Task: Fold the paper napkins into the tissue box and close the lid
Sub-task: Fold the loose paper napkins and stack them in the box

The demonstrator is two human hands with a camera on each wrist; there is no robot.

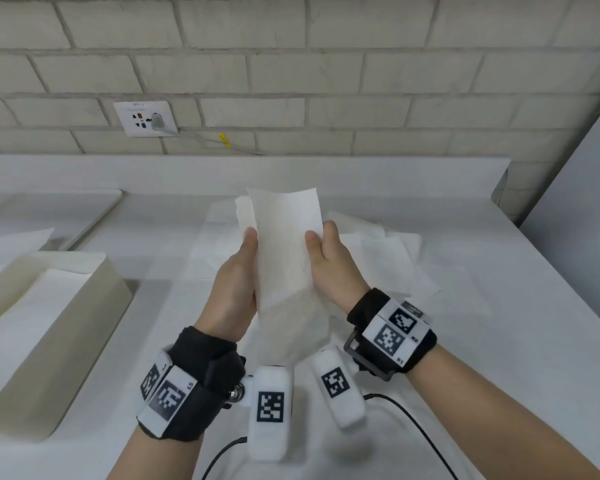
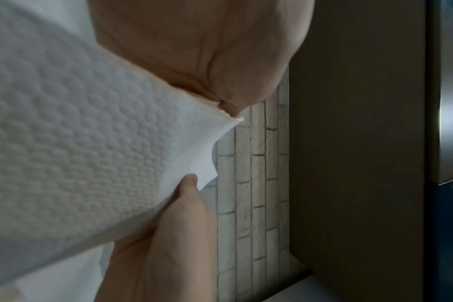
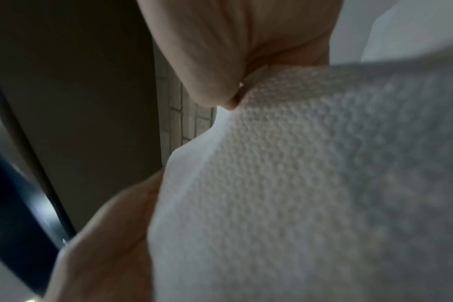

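I hold a white embossed paper napkin (image 1: pixel 284 258) upright in the air over the white counter (image 1: pixel 499 341). My left hand (image 1: pixel 248 242) pinches its left edge, thumb in front and fingers behind. My right hand (image 1: pixel 321 237) pinches the right edge the same way. Its top folds over backward and its lower end hangs between my wrists. Up close, the left wrist view shows the napkin (image 2: pixel 78 153) between thumb and palm, and the right wrist view shows the napkin (image 3: pixel 297 183) too. The beige tissue box (image 1: pixel 94 306) stands open at the left with white paper inside.
Several loose napkins (image 1: pixel 388 258) lie spread on the counter behind my hands. A flat white panel (image 1: pixel 66 206) and another sheet (image 1: pixel 11 240) lie at the far left. A wall socket (image 1: pixel 146 117) with a plugged cable sits on the brick wall. A grey panel (image 1: pixel 586 202) bounds the right.
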